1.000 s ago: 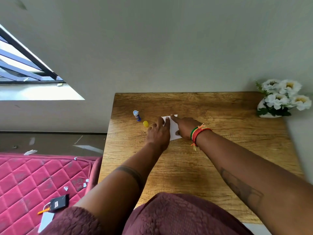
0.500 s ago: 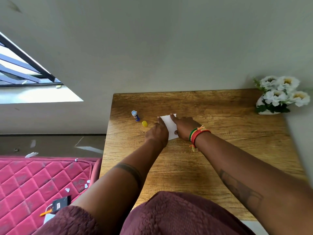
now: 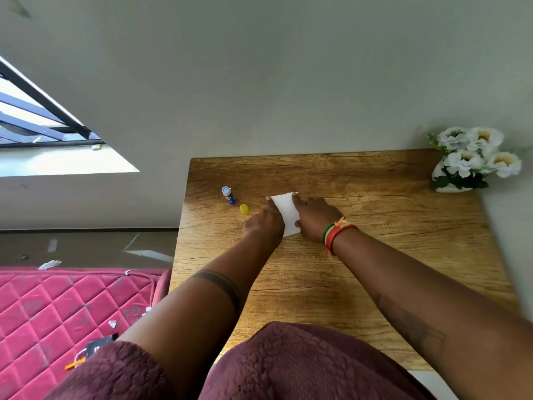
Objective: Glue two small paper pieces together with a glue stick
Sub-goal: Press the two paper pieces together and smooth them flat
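A small white paper piece lies flat on the wooden table, far from me. My left hand presses on its left edge, fingers flat. On its right edge rests my right hand, index finger stretched toward the far corner. Whether a second piece lies under the white one I cannot tell. The blue glue stick stands uncapped to the left of the paper. Its yellow cap lies between the stick and my left hand.
A white vase of white flowers stands at the table's far right corner against the wall. A pink quilted mattress with paper scraps and a dark card lies left of the table.
Both hands have slid apart over the paper, so more of the white piece shows between them. The glue stick and cap have not moved.
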{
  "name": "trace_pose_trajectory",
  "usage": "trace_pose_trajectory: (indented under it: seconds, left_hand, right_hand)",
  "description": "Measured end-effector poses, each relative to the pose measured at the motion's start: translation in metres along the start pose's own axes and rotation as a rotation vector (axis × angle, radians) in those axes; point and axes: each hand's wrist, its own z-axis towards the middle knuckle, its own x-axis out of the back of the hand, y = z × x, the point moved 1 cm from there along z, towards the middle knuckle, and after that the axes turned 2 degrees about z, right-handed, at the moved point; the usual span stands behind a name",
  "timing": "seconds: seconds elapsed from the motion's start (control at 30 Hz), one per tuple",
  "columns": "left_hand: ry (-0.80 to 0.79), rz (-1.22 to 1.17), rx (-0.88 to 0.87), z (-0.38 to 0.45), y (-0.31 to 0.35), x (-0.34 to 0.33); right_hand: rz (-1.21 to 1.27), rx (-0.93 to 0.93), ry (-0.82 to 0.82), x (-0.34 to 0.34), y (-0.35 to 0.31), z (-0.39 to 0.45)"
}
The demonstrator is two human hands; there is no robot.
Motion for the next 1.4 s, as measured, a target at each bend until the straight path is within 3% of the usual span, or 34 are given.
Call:
trace_pose_trajectory:
  seconds: [0.1,0.33,0.57,0.97,1.17,1.4]
  left_hand:
    - [-0.001,0.006,-0.002,0.000,0.003,0.002]
    - [0.002,-0.020,0.013,0.002,0.001,0.001]
    - [0.027,-0.019,0.021,0.004,0.000,-0.002]
    - [0.046,-0.034,-0.001,0.005,-0.003,-0.007]
    - [0.043,-0.026,-0.004,0.006,-0.001,-0.005]
    - [0.073,-0.087,0.001,0.003,-0.003,-0.002]
  right_hand:
    - [-0.071,0.035,0.076,-0.015,0.007,-0.016]
    - [-0.112,-0.011,-0.006,0.004,-0.007,-0.009]
    - [-0.212,0.001,0.092,-0.014,-0.011,-0.026]
    - [-0.151,0.086,0.057,-0.006,-0.019,-0.021]
    - [-0.060,-0.043,0.044,-0.013,-0.023,-0.031]
    - [-0.091,-0.055,0.156,-0.016,-0.025,-0.027]
